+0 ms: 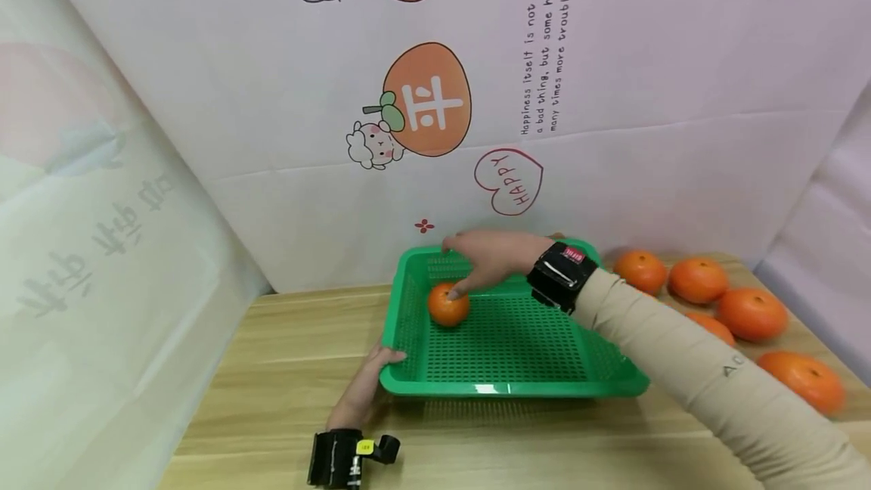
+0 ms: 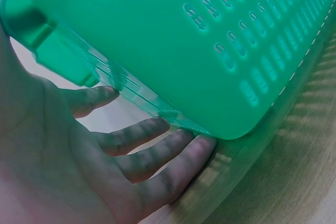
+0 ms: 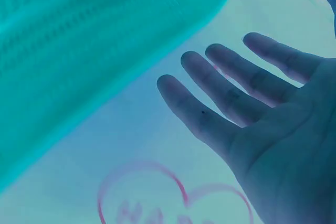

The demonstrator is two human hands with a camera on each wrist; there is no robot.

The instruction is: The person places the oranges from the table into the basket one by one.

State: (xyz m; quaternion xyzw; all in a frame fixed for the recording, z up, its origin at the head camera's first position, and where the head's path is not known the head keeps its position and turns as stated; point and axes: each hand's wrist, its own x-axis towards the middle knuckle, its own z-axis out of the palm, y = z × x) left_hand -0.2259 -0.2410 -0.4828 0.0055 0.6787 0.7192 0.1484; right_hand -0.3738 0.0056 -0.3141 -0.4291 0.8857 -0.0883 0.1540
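A green plastic basket [image 1: 506,389] with slotted walls stands on the wooden table, one tangerine [image 1: 447,307] lying inside near its left wall. At the basket's front left corner, my left hand [image 1: 370,376] holds the rim with the thumb over it. In the left wrist view, the fingers [image 2: 157,179] of that hand lie against the outside of the basket. Over the back left part of the basket reaches my right hand [image 1: 493,254], its thumb overlapping the tangerine in the head view. The right wrist view shows its fingers [image 3: 226,95] spread and holding nothing.
Several more tangerines [image 1: 751,314] lie on the table to the right of the basket, partly behind the right sleeve [image 1: 714,376]. A printed white sheet [image 1: 306,225] hangs behind the table [image 1: 286,369], and another pale sheet [image 1: 136,308] is at the left.
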